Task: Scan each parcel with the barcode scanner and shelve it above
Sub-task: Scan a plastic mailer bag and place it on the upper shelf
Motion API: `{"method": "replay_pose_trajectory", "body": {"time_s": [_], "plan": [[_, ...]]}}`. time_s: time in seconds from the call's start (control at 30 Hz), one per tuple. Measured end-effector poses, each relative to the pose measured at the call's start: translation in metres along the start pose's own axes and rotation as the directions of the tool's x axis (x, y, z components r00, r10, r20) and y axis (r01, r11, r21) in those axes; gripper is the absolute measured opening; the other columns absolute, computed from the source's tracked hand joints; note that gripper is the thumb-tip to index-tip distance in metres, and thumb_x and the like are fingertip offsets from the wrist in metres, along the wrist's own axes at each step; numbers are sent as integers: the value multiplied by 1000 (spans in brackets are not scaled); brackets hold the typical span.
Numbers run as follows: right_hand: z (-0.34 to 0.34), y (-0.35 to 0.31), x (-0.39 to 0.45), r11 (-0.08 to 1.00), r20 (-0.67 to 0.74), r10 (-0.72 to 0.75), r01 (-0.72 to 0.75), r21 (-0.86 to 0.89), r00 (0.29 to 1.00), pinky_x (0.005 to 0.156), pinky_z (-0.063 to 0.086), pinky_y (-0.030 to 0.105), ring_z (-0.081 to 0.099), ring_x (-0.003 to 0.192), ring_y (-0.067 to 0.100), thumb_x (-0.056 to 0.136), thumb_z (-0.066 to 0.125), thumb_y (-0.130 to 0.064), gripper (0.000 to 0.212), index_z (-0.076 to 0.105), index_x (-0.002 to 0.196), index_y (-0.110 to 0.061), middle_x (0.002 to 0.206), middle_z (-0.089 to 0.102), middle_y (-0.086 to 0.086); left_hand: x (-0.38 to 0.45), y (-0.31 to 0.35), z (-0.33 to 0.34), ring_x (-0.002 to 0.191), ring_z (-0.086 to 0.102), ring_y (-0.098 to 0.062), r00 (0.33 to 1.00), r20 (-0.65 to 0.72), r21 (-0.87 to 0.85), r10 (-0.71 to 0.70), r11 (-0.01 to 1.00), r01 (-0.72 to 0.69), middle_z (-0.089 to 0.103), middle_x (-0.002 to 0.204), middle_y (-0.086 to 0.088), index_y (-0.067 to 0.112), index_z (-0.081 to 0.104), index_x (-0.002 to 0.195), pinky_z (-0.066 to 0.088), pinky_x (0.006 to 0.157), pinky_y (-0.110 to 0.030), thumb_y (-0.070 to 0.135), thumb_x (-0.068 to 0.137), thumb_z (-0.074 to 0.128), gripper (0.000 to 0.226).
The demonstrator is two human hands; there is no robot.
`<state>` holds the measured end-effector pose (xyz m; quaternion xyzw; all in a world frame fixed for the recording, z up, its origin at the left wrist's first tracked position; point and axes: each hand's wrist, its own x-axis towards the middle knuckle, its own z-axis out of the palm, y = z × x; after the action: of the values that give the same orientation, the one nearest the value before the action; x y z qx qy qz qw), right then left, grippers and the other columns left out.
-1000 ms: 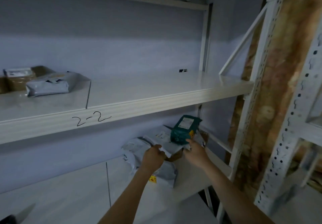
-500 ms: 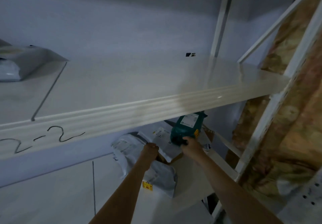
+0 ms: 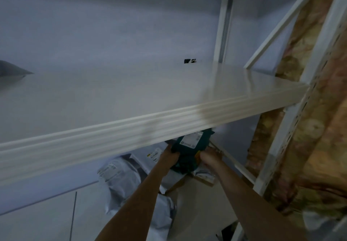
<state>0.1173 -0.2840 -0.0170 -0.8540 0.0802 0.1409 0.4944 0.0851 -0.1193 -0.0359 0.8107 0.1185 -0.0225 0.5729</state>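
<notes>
A teal parcel [image 3: 189, 147] with a white label is held just under the front edge of the upper shelf [image 3: 131, 128]. My left hand [image 3: 170, 153] grips its left side and my right hand [image 3: 210, 157] grips its right side. Its top is partly hidden behind the shelf edge. Below it, grey and white mailer bags [image 3: 124, 178] and a brown cardboard parcel [image 3: 203, 178] lie in a pile on the lower shelf [image 3: 202, 207]. No barcode scanner is in sight.
A grey mailer bag [image 3: 11, 70] lies at the far left of the upper shelf. White perforated uprights [image 3: 293, 128] and a diagonal brace [image 3: 277, 27] stand on the right, in front of a mottled brown wall. A small dark object [image 3: 189, 60] sits at the shelf's back.
My view has shifted closer and to the right. My left hand left the white mailer and took hold of the teal parcel, which both hands have raised toward the upper shelf's edge.
</notes>
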Motion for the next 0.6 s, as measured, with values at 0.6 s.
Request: {"method": "replay_pose_trajectory", "body": {"time_s": [0.6], "plan": [[-6, 17, 26, 920, 86, 31, -62, 387, 996, 40, 48, 16, 65, 62, 15, 86, 72, -15, 23, 68, 107, -9, 76, 70, 2, 9, -11, 4, 96, 65, -27, 989, -16, -359, -148, 924, 132, 67, 107, -17, 2, 58, 118, 54, 73, -31, 12, 89, 62, 31]]}}
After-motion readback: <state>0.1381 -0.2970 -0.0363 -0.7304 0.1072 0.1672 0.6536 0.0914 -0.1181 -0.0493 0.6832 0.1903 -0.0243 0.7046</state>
